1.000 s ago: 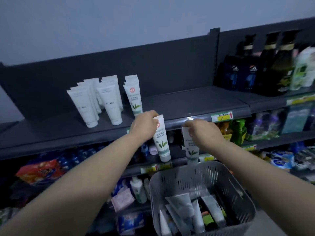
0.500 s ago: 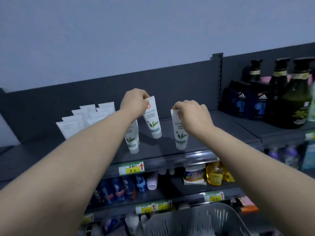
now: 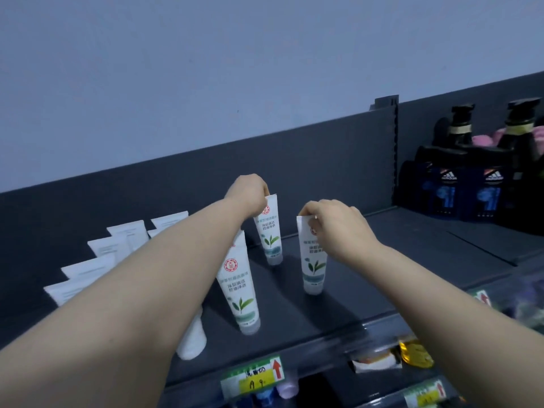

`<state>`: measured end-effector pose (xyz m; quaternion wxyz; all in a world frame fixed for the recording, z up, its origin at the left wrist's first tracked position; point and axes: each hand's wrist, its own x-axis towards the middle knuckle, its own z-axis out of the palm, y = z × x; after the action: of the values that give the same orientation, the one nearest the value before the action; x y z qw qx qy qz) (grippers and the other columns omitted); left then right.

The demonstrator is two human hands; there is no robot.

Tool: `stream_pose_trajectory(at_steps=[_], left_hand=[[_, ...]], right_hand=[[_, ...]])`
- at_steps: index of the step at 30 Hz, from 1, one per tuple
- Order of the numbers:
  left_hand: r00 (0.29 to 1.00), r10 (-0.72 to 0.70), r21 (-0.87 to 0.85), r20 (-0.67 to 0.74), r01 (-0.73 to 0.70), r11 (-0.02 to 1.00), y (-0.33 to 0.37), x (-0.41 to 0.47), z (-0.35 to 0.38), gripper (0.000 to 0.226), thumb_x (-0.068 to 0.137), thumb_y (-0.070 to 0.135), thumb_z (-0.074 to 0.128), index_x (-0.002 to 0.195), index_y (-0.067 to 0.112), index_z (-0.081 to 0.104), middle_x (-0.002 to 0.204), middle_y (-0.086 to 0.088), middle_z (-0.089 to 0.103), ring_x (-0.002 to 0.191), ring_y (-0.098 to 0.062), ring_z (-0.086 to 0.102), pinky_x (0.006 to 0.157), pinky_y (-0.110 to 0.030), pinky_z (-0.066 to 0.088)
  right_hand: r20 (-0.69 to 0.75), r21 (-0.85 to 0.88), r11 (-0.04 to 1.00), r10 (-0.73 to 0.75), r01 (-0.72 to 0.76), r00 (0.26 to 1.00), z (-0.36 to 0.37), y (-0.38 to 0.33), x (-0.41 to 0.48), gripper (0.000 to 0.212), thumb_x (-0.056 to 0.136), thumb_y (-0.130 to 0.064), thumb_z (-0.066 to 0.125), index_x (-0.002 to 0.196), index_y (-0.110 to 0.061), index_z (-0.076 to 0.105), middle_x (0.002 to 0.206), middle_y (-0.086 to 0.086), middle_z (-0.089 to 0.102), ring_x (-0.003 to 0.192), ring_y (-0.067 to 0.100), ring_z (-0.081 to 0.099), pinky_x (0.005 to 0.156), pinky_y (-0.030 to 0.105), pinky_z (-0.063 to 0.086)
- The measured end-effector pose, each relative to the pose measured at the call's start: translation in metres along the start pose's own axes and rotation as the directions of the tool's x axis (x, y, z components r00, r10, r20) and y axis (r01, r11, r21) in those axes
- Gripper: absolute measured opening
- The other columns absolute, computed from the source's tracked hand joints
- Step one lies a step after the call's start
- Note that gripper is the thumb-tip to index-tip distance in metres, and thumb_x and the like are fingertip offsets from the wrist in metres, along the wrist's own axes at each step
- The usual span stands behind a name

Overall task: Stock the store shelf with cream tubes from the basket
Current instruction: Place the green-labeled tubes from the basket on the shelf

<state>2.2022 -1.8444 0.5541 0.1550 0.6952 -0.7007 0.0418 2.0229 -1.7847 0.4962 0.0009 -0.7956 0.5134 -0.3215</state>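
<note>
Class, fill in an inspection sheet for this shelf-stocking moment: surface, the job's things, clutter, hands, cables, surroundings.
Surface: dark grey metal shelf, partly bare.
Job's things: three white leaf-printed cream tubes cap-down; front tube stands free, rear tube and right tube are pinched at their crimped tops. Basket out of view.
Clutter: plain white tubes in rows at left.
Hands: left hand holds rear tube; right hand holds right tube.
Cables: nothing seen.
Surroundings: dark pump bottles, yellow price tag, grey wall.
</note>
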Motion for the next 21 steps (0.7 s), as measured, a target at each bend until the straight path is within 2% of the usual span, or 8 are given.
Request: stream_pose_trajectory(at_steps=[5,9,12,16,21], left_hand=[[0.996,0.039,-0.033,0.083,-0.036,0.999,-0.015,0.024,0.017,0.028,0.085,0.002,0.050,0.080,0.022,0.069,0.101,-0.001,0.071,0.092,-0.021,0.066,0.075,-0.033,0.056],[0.989,0.080,-0.157,0.122,-0.060,0.986,-0.020,0.033,0.016,0.017,0.088,0.012,0.061,0.098,0.014,0.074,0.103,0.001,0.070,0.094,-0.016,0.061,0.077,-0.027,0.048],[0.990,0.109,-0.239,0.086,-0.086,0.967,-0.025,0.033,0.006,0.018,0.089,0.019,0.064,0.105,0.013,0.072,0.107,0.001,0.068,0.097,-0.015,0.059,0.083,-0.026,0.045],[0.998,0.061,-0.248,-0.001,-0.059,0.967,-0.037,0.030,-0.004,0.023,0.094,0.012,0.053,0.112,0.012,0.067,0.112,-0.004,0.066,0.096,-0.020,0.061,0.083,-0.027,0.048],[0.998,0.038,-0.203,-0.055,-0.048,0.978,-0.046,0.020,-0.005,0.030,0.095,0.009,0.048,0.121,0.016,0.063,0.123,-0.004,0.062,0.107,-0.023,0.060,0.091,-0.036,0.053]], right_hand=[[0.031,-0.035,0.999,0.009,-0.008,0.999,0.014,-0.007,0.013,0.038,0.088,-0.003,0.039,0.104,-0.031,0.057,0.091,-0.009,0.054,0.099,0.019,0.050,0.082,0.037,0.040],[0.076,-0.057,0.998,0.023,-0.019,0.997,0.023,-0.014,0.027,0.041,0.088,-0.003,0.038,0.112,-0.030,0.057,0.091,-0.009,0.054,0.101,0.020,0.050,0.085,0.038,0.040],[0.092,-0.061,0.998,0.010,-0.004,0.996,0.033,-0.026,0.037,0.043,0.089,-0.003,0.037,0.117,-0.029,0.056,0.091,-0.010,0.051,0.102,0.021,0.050,0.083,0.037,0.039],[0.074,-0.072,0.997,-0.021,0.026,0.997,0.048,-0.041,0.048,0.045,0.086,0.001,0.039,0.116,-0.028,0.056,0.090,-0.011,0.050,0.100,0.020,0.050,0.075,0.034,0.032],[0.066,-0.054,0.998,-0.018,0.021,0.998,0.058,-0.049,0.055,0.044,0.087,0.001,0.038,0.116,-0.026,0.057,0.107,-0.002,0.060,0.102,0.023,0.049,0.074,0.034,0.032]])
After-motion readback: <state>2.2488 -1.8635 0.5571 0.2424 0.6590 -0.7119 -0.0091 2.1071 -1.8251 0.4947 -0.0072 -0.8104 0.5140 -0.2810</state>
